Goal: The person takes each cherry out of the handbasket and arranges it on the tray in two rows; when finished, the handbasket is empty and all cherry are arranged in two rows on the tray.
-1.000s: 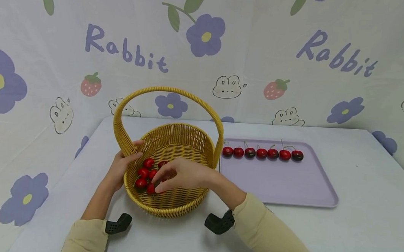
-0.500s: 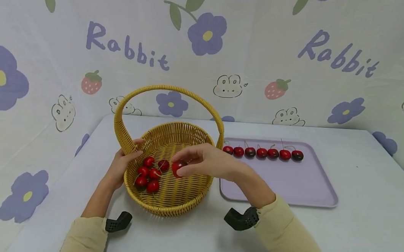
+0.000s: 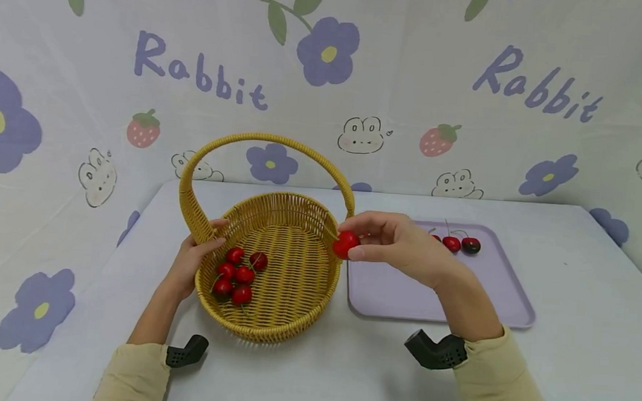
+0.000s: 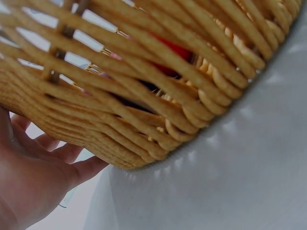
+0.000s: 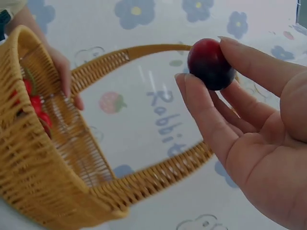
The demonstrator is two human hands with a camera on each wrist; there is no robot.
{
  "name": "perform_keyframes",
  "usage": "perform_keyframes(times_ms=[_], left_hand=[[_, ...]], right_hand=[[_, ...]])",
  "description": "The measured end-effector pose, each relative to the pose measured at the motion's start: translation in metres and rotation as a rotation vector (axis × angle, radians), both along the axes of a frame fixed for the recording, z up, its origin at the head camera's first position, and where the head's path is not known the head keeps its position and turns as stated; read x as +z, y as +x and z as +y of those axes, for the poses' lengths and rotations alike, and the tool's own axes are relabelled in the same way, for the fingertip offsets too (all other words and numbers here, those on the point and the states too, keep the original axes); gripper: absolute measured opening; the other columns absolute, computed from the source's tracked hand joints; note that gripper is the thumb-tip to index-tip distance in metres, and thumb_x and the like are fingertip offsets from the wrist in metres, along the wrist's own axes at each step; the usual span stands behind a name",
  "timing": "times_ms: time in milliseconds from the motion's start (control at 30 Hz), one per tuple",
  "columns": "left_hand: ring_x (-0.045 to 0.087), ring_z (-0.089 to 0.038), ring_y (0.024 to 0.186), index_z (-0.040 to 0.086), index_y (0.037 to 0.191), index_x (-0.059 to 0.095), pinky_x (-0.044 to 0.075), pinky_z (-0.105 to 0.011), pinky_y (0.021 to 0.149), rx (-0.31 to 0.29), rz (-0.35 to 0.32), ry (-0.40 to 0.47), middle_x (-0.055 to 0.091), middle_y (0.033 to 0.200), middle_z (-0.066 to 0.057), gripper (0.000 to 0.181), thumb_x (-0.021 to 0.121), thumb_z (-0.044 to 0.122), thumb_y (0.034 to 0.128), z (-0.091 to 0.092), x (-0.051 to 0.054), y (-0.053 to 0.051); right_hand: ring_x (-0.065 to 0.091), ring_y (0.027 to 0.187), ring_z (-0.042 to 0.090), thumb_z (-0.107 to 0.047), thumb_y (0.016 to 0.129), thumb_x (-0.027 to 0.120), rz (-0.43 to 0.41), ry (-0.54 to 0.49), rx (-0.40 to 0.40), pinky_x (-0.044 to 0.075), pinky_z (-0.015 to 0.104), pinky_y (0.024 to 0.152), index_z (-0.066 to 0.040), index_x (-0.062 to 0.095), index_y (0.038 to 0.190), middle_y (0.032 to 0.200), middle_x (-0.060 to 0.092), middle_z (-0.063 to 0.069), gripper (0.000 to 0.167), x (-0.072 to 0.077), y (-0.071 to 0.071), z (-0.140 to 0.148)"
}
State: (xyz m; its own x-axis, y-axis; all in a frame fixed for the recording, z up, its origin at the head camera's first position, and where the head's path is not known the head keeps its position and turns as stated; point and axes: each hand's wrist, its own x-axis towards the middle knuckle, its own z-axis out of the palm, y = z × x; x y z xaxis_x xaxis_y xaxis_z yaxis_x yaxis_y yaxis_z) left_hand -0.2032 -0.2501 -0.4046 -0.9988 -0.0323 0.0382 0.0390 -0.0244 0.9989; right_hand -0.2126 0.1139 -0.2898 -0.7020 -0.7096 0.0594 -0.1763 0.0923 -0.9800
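Observation:
A red cherry (image 3: 345, 245) is pinched between the thumb and fingers of my right hand (image 3: 406, 247), over the right rim of the yellow woven basket (image 3: 270, 332). In the right wrist view, that cherry (image 5: 209, 63) looks dark on its lower half. My left hand (image 3: 188, 266) holds the basket's left side at the foot of its tall handle. Several red cherries (image 3: 243, 274) lie clustered in the left part of the basket. On the lilac tray (image 3: 397, 298), a cherry row ends with a dark cherry (image 3: 470, 245); my right hand hides the row's left part.
The basket's arched handle (image 3: 270, 138) rises high over it. To its right lies the tray with its low rim, close to the basket wall. A white cloth covers the table (image 3: 290, 380), and a printed curtain (image 3: 404, 59) hangs behind.
My right hand has lifted a cherry out of the cluster in the basket and carried it right and up to the basket's right rim. The left hand stays put.

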Motion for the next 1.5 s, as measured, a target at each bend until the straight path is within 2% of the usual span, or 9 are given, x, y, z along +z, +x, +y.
perform_keyframes(times_ms=[267,367,500,633,733,867,1033,1233,1500], left_hand=[[0.033,-0.027,0.129,-0.002,0.139,0.039,0.021,-0.045,0.108,-0.002,0.0,-0.003,0.033,0.143,-0.016,0.045,0.05,0.012,0.0976,-0.001,0.0,0.0],[0.033,-0.028,0.129,-0.002,0.14,0.037,0.021,-0.046,0.108,-0.004,0.0,-0.001,0.032,0.143,-0.016,0.046,0.049,0.011,0.0978,-0.001,0.0,0.0],[0.032,-0.028,0.13,-0.004,0.141,0.035,0.021,-0.046,0.108,-0.009,0.004,-0.005,0.032,0.144,-0.016,0.046,0.048,0.01,0.0981,0.0,0.0,-0.001],[0.032,-0.028,0.13,-0.004,0.141,0.034,0.021,-0.046,0.109,-0.007,-0.001,-0.014,0.032,0.144,-0.017,0.047,0.048,0.01,0.0982,0.0,-0.001,-0.001],[0.032,-0.029,0.13,-0.004,0.141,0.035,0.02,-0.046,0.109,-0.006,-0.002,-0.019,0.032,0.144,-0.018,0.047,0.047,0.01,0.0981,0.0,-0.001,-0.001],[0.031,-0.029,0.131,-0.004,0.141,0.035,0.019,-0.045,0.109,-0.007,0.003,-0.023,0.032,0.145,-0.017,0.046,0.047,0.01,0.0983,0.0,-0.001,-0.002],[0.03,-0.029,0.132,-0.004,0.141,0.035,0.019,-0.045,0.109,-0.005,0.005,-0.022,0.032,0.145,-0.017,0.046,0.046,0.009,0.0983,-0.001,-0.002,-0.002],[0.03,-0.03,0.132,-0.004,0.141,0.036,0.018,-0.045,0.11,-0.01,0.009,-0.014,0.032,0.145,-0.017,0.046,0.047,0.009,0.0984,-0.002,-0.003,-0.003],[0.031,-0.029,0.131,-0.004,0.14,0.035,0.019,-0.045,0.109,-0.009,0.009,0.0,0.032,0.144,-0.016,0.046,0.048,0.009,0.098,-0.002,-0.003,-0.002]], right_hand=[[0.062,0.095,0.026,-0.014,0.093,0.062,-0.028,-0.009,-0.219,0.048,0.03,0.087,0.0,0.052,0.13,0.113,0.061,0.012,0.04,-0.006,-0.012,0.031],[0.061,0.099,0.026,-0.015,0.093,0.063,-0.095,-0.019,-0.288,0.047,0.028,0.089,0.0,0.051,0.129,0.117,0.058,0.013,0.041,-0.015,-0.023,0.034],[0.06,0.106,0.028,-0.018,0.09,0.067,-0.18,-0.006,-0.348,0.046,0.03,0.09,-0.001,0.052,0.125,0.121,0.056,0.016,0.042,-0.035,-0.041,0.036],[0.061,0.102,0.027,-0.019,0.089,0.069,-0.211,0.083,-0.361,0.047,0.033,0.09,0.001,0.053,0.125,0.116,0.059,0.014,0.045,-0.055,-0.053,0.035],[0.061,0.102,0.03,-0.016,0.09,0.068,-0.215,0.121,-0.335,0.048,0.035,0.089,0.006,0.053,0.125,0.112,0.061,0.013,0.044,-0.067,-0.057,0.033],[0.062,0.098,0.029,-0.014,0.09,0.068,-0.233,0.166,-0.302,0.049,0.034,0.087,0.008,0.055,0.121,0.108,0.063,0.014,0.041,-0.081,-0.06,0.028],[0.062,0.093,0.02,-0.018,0.087,0.071,-0.235,0.254,-0.296,0.05,0.033,0.085,0.006,0.06,0.116,0.106,0.064,0.013,0.039,-0.095,-0.06,0.021],[0.062,0.088,0.017,-0.013,0.088,0.07,-0.208,0.281,-0.303,0.051,0.032,0.082,0.009,0.062,0.11,0.099,0.066,0.012,0.033,-0.105,-0.058,0.016],[0.063,0.076,0.016,-0.019,0.085,0.073,-0.206,0.409,-0.361,0.053,0.029,0.074,0.004,0.065,0.106,0.094,0.064,0.01,0.032,-0.107,-0.054,0.012]])
